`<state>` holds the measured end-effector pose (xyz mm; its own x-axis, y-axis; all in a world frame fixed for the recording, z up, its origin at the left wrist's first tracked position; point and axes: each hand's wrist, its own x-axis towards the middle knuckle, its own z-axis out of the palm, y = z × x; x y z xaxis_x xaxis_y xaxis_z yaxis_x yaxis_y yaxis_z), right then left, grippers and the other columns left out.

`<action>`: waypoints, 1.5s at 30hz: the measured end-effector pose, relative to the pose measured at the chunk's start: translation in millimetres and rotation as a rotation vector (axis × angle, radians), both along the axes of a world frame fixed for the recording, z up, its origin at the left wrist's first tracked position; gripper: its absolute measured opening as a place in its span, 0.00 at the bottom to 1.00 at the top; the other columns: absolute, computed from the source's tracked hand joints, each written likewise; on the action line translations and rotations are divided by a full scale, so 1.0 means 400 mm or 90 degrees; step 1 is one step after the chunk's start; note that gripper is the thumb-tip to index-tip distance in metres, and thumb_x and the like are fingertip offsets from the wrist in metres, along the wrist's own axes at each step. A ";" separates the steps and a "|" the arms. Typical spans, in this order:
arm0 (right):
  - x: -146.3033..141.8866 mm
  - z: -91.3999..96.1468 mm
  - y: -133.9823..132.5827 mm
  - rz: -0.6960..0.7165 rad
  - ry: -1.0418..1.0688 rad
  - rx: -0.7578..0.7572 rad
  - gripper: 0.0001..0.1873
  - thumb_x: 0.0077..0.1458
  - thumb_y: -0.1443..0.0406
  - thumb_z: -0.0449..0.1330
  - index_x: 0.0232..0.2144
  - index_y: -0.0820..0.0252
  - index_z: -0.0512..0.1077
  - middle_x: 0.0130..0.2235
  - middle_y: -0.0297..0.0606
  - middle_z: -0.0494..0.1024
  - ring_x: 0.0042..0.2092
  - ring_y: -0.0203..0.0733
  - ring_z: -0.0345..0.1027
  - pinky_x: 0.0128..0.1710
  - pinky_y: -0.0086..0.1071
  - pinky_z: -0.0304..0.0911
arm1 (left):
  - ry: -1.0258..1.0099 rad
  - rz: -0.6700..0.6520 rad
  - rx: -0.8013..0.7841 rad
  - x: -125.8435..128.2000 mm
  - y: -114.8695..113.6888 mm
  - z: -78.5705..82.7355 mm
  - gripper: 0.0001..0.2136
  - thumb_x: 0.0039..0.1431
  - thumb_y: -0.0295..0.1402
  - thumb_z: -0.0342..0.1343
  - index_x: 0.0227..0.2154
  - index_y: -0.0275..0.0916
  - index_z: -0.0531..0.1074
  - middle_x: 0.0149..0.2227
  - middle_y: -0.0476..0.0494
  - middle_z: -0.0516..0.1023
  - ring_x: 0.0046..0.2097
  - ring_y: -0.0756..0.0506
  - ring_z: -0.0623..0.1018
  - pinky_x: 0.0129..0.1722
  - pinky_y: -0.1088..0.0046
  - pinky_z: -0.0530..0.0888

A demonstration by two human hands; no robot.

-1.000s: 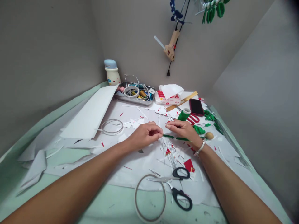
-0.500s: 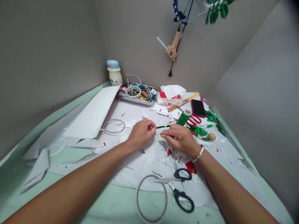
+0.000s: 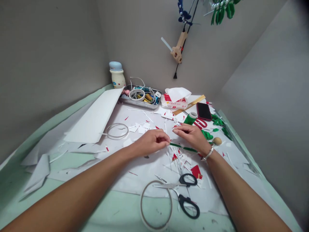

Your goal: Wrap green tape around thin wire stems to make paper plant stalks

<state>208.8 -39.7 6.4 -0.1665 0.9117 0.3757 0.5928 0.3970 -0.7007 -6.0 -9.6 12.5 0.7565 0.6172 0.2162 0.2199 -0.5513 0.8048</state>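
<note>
Scissors (image 3: 172, 186) lay near the bottom of the frame. Above them, mid-frame, the left hand (image 3: 152, 141) pinched the end of a green strip (image 3: 183, 147), while the right hand (image 3: 191, 137) curled just over it, grip unclear. A green roll (image 3: 190, 118) stood beyond.

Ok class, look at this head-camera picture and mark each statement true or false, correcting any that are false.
1. The left hand pinches a green strip. True.
2. The scissors are in the right hand. False: they lie on the paper, and neither hand touches them.
3. The phone lies to the right of the green tape roll. True.
4. The bottle stands inside the metal tray. False: it stands beside the tray, to its left.
5. The glue gun lies next to the scissors. False: it hangs against the wall.
</note>
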 end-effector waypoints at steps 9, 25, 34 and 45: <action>-0.061 -0.008 -0.031 0.081 -0.194 0.061 0.08 0.56 0.65 0.58 0.32 0.57 0.78 0.25 0.34 0.73 0.30 0.36 0.65 0.32 0.30 0.58 | -0.076 0.278 -0.084 0.000 0.021 -0.016 0.08 0.53 0.35 0.53 0.30 0.36 0.73 0.28 0.49 0.73 0.29 0.51 0.70 0.29 0.76 0.65; -0.035 0.017 -0.024 0.004 -0.196 0.170 0.07 0.56 0.62 0.60 0.32 0.54 0.78 0.26 0.34 0.72 0.31 0.37 0.63 0.35 0.34 0.54 | 0.095 0.268 0.182 0.004 0.005 -0.019 0.05 0.52 0.28 0.52 0.27 0.37 0.73 0.30 0.47 0.72 0.31 0.49 0.71 0.31 0.74 0.67; -0.037 0.023 -0.025 0.025 -0.161 0.152 0.06 0.55 0.61 0.61 0.32 0.53 0.78 0.28 0.34 0.72 0.33 0.38 0.63 0.37 0.36 0.55 | 0.088 0.248 0.233 0.006 -0.003 -0.024 0.05 0.51 0.27 0.51 0.27 0.38 0.71 0.29 0.48 0.71 0.29 0.50 0.71 0.30 0.75 0.66; -0.044 0.024 -0.027 0.046 -0.173 0.131 0.05 0.54 0.61 0.62 0.31 0.51 0.79 0.27 0.33 0.71 0.34 0.38 0.62 0.38 0.36 0.52 | 0.096 0.336 0.271 0.002 -0.002 -0.024 0.04 0.53 0.28 0.51 0.28 0.38 0.70 0.31 0.48 0.72 0.30 0.50 0.70 0.30 0.75 0.66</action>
